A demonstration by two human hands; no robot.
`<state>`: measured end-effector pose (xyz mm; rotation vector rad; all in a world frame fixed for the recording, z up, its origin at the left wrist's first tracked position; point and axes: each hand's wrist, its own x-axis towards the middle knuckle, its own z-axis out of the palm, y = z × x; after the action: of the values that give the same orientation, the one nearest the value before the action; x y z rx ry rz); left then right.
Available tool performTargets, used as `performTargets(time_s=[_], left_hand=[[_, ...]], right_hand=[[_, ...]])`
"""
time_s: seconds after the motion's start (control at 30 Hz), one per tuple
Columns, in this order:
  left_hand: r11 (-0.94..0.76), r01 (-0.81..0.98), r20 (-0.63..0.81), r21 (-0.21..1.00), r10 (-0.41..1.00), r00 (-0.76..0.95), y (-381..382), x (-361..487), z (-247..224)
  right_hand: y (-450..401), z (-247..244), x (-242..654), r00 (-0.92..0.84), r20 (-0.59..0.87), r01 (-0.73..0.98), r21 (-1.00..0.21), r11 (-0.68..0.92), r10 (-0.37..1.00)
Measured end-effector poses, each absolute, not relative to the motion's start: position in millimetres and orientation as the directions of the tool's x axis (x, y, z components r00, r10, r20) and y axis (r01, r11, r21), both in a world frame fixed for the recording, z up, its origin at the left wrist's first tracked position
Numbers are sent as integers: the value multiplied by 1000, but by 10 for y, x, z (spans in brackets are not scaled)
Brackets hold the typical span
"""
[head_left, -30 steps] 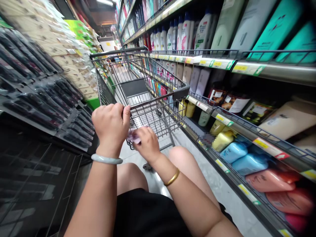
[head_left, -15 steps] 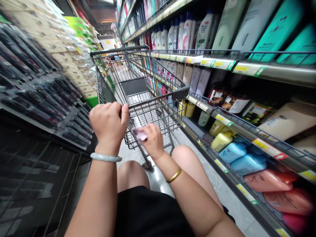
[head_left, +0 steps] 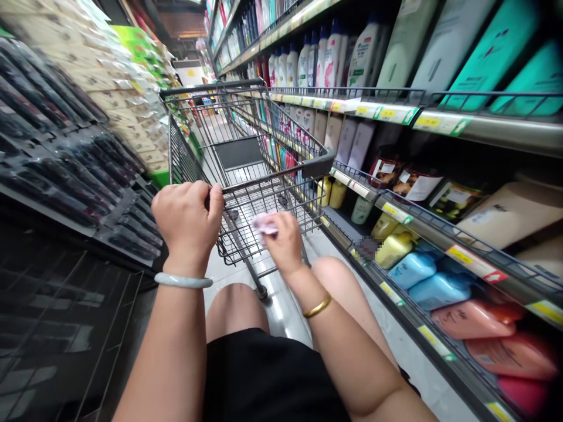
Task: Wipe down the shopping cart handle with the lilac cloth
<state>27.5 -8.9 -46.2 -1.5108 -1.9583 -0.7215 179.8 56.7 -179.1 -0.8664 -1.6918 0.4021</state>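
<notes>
My left hand (head_left: 185, 220), with a pale bangle at its wrist, is wrapped round the left end of the near top bar of a wire shopping cart (head_left: 238, 154). My right hand (head_left: 287, 243), wearing a gold bangle, pinches a crumpled pale lilac cloth (head_left: 265, 224), which may be a wipe. Cloth and fingers are in front of the cart's near wire side, below the bar; whether they touch the wires I cannot tell. No goods show inside the basket.
Shelves of shampoo bottles (head_left: 365, 55) line the right side, with pump bottles (head_left: 444, 290) low down. On the left hang dark packaged goods (head_left: 65, 158) beside stacked cream packs (head_left: 109, 76). My bent knees (head_left: 237, 310) are close behind the cart on the tiled floor.
My right hand has moved a little right and up along the near wire side with the cloth. My left hand keeps its hold on the bar; the view has shifted slightly.
</notes>
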Motion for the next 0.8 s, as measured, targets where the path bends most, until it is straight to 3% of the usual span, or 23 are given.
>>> performTargets(time_s=[0.1, 0.17, 0.33, 0.5, 0.6, 0.67, 0.8], left_hand=[[267, 964, 726, 3, 663, -185, -82, 284, -466], [279, 960, 727, -12, 662, -184, -77, 292, -464], [284, 958, 722, -28, 669, -177, -82, 274, -457], [282, 959, 731, -42, 663, -162, -91, 255, -461], [280, 960, 723, -23, 668, -178, -96, 275, -467], [272, 962, 716, 12, 669, -198, -100, 289, -469], [246, 967, 702, 66, 677, -221, -105, 299, -462]], right_hand=[[723, -1712, 1982, 135, 649, 309, -745, 591, 749], [713, -1703, 2004, 169, 632, 325, -760, 562, 757], [596, -1762, 1896, -119, 667, 354, -664, 659, 736], [982, -1673, 2238, 306, 600, 259, -799, 542, 739], [1075, -1639, 2345, 424, 493, 215, -870, 444, 760], [985, -1650, 2277, 331, 478, 215, -878, 428, 813], [823, -1682, 2121, 31, 558, 203, -816, 542, 829]])
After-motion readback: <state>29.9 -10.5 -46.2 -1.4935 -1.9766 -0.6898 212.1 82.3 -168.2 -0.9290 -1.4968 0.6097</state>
